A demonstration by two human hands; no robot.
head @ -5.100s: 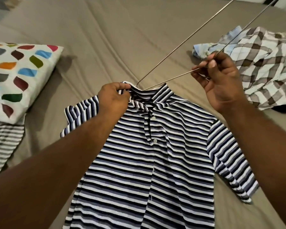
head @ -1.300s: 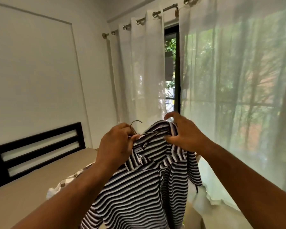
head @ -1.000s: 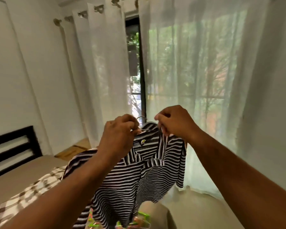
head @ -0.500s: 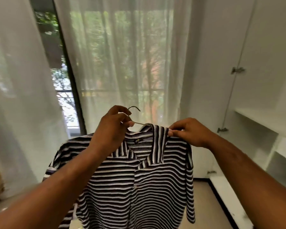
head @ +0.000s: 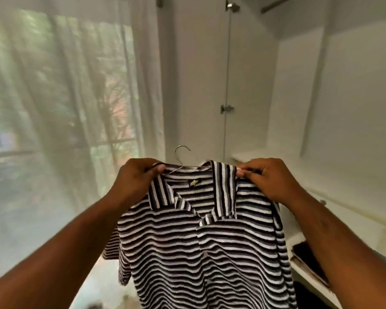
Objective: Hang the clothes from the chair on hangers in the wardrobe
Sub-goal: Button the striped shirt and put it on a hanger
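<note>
Moved: view has swung off the curtain [head: 65,108] toward the wardrobe [head: 298,97]; left hand [head: 138,177] has left the hook [head: 182,152] for the shoulder.
Left side: left hand pinches the striped shirt [head: 198,241] beside its collar.
Right side: right hand [head: 267,179] pinches the opposite shoulder.
Place: striped shirt rides on the wire hanger [head: 194,198], held aloft facing the wardrobe.
Reason: gripping both shoulders likely keeps the cloth spread while the hook stands free for a rail.
Rail: not plainly visible.

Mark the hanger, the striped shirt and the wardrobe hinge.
hanger [head: 182,146], head view, top of its wire hook.
striped shirt [head: 198,253], head view, chest front below the collar.
wardrobe hinge [head: 226,108], head view, metal fitting on the door edge.
</note>
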